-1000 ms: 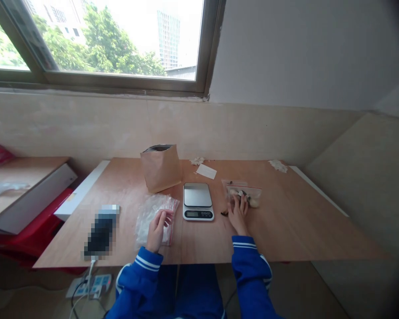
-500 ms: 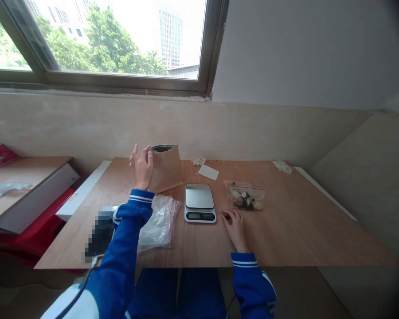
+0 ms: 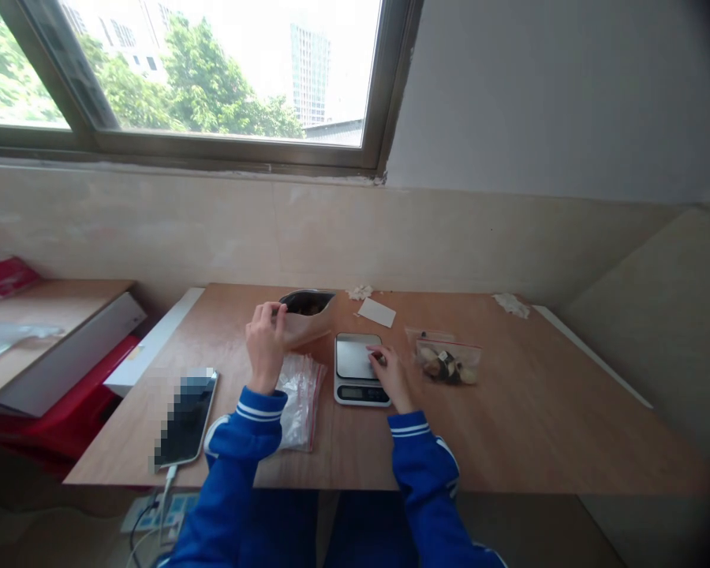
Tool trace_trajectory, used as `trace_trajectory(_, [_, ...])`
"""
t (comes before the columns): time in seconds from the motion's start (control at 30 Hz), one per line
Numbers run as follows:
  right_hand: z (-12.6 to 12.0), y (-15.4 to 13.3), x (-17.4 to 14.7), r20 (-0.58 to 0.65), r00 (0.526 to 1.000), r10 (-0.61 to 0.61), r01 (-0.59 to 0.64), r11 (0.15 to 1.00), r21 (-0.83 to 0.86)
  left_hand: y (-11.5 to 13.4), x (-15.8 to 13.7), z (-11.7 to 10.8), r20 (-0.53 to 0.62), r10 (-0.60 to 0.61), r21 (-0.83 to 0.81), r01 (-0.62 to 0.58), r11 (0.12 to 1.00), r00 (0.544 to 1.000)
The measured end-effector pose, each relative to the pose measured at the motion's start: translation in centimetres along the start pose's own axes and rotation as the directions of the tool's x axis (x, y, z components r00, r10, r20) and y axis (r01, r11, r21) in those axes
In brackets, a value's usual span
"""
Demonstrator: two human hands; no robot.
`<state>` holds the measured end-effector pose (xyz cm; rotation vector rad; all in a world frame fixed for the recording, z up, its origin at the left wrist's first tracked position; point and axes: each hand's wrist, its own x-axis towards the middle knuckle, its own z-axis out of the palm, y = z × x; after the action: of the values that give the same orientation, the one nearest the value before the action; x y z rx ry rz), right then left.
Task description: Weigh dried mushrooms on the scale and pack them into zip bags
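My left hand (image 3: pixel 266 347) pinches the left rim of a brown paper pouch (image 3: pixel 308 327). The pouch gapes toward me, its dark lining showing, with brownish contents inside that I cannot make out. Over the right side of the kitchen scale's (image 3: pixel 355 353) steel plate, my right hand (image 3: pixel 392 375) has its fingers closed round a small brownish thing, mostly hidden by them. Just below my left hand lie clear zip bags (image 3: pixel 299 402) with red seal strips. Right of the scale is a filled zip bag (image 3: pixel 448 364) holding pale and dark pieces.
A phone (image 3: pixel 186 418) with a charging cable lies on the left of the wooden table (image 3: pixel 538 426). Behind the scale are a white card (image 3: pixel 377 312) and a crumpled whitish scrap (image 3: pixel 360 293). Another scrap (image 3: pixel 512 305) sits at the back right, and a power strip (image 3: pixel 159 513) is below the table edge.
My right hand has moved from the table, right of the scale, up and left over its plate. My left hand has come down onto the pouch's rim, and the pouch mouth now tips toward me.
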<state>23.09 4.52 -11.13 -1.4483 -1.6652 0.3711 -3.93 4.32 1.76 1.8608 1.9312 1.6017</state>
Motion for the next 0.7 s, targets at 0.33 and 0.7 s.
trace_trajectory(0.33, [-0.7,-13.6,-3.5,-0.232,0.939,-0.254,0.282,0.955,0.097,1.5,-5.2,-2.7,0.297,-0.090,-0.154,0.141,0.978,0.951])
trace_trajectory(0.7, [2.1,-14.9,-5.0,0.316,0.943,-0.105,0.160,0.975,-0.153,0.9,-7.3,-2.5,0.332,-0.077,-0.180,0.144,0.973,0.940])
